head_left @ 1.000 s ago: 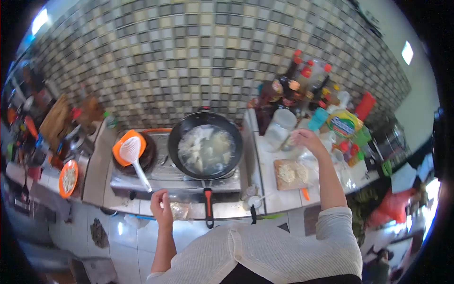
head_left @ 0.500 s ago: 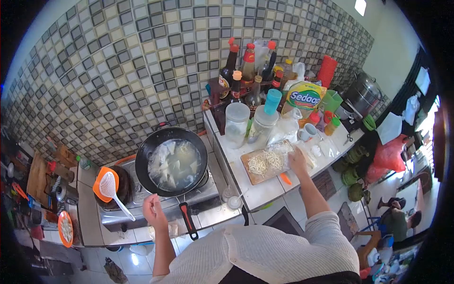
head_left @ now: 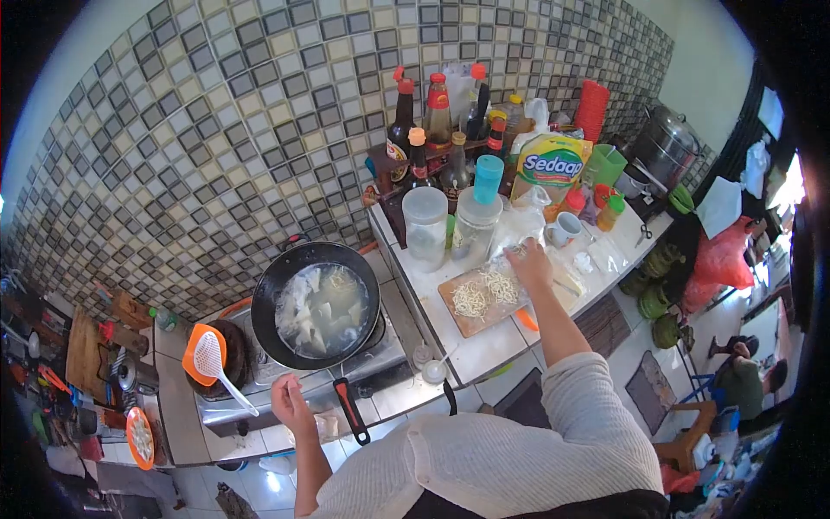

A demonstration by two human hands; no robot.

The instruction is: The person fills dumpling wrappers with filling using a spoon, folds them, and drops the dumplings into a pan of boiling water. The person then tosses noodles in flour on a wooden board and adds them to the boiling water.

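My right hand (head_left: 531, 265) reaches over the far right corner of a wooden cutting board (head_left: 471, 325), its fingers bent downward beside a clear plastic bag (head_left: 517, 227). What lies under those fingertips is hidden. Two small heaps of pale noodles (head_left: 469, 300) rest on the board. Near the stove's front edge, my left hand (head_left: 292, 403) hangs in the air with its fingers drawn together and nothing visible in them. Behind it, a black wok (head_left: 270, 333) holds cloudy liquid with pale flat pieces and some noodles (head_left: 339, 278). The wok's black-and-red handle (head_left: 350, 410) points toward me.
On the left burner, a white slotted ladle (head_left: 209, 358) lies across an orange dish (head_left: 195, 374). Jars (head_left: 425, 229), sauce bottles (head_left: 403, 121), a Sedaap packet (head_left: 553, 164) and a white mug (head_left: 564, 228) crowd the counter's back. An orange-handled tool (head_left: 526, 321) lies by the board. A person (head_left: 740, 385) sits far right.
My right hand has moved away from me and slightly left, toward the plastic bag behind the board. My left hand is a little lower and farther right. The view has shifted slightly.
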